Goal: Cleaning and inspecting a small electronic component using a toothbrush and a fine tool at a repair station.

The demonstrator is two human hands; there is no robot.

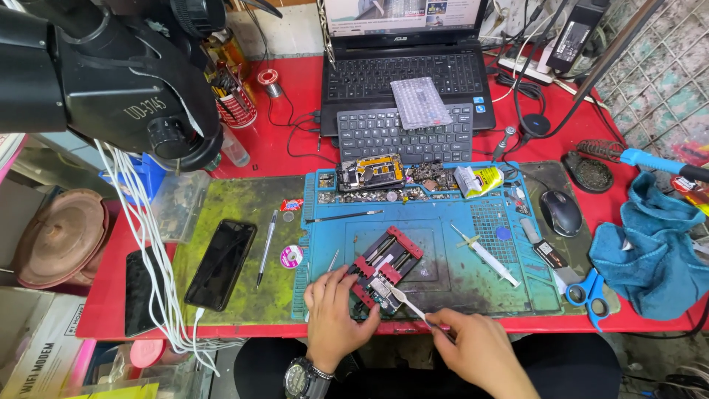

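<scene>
So, quick rundown of the bench from the head camera:

Left hand: the left hand [334,314] sits at the near edge of the blue work mat [517,292], fingers curled and pressed on the near-left end of the red board clamp [384,267]. It's steadying the clamp, not wrapped round it. There's a dark wristwatch [303,377] on that wrist.

Right hand: the right hand [476,347] is closed in a pinch on a thin white-tipped tool [408,303], with the tip resting on the small circuit board [378,294] at the near end of the clamp.

Clamp: it lies tilted on the mat, near middle, board held in it.

Packages: a small white and yellow pouch [478,179] lies at the far right of the mat; a bubble-wrap sheet [419,102] rests on the grey keyboard [405,133].

Containers: a red wire cup [235,100], far left, is stuffed with tools; can't make out which. A tray strip [384,193] along the far edge of the mat holds tiny screws and parts, with an opened phone body [371,171] on top.

Other bits: a syringe [487,256] right of the clamp, blue scissors [587,292] near right, black phone [220,264] on the green mat [251,207] at left, a mouse [560,213] and blue cloth [650,251] further right.
</scene>
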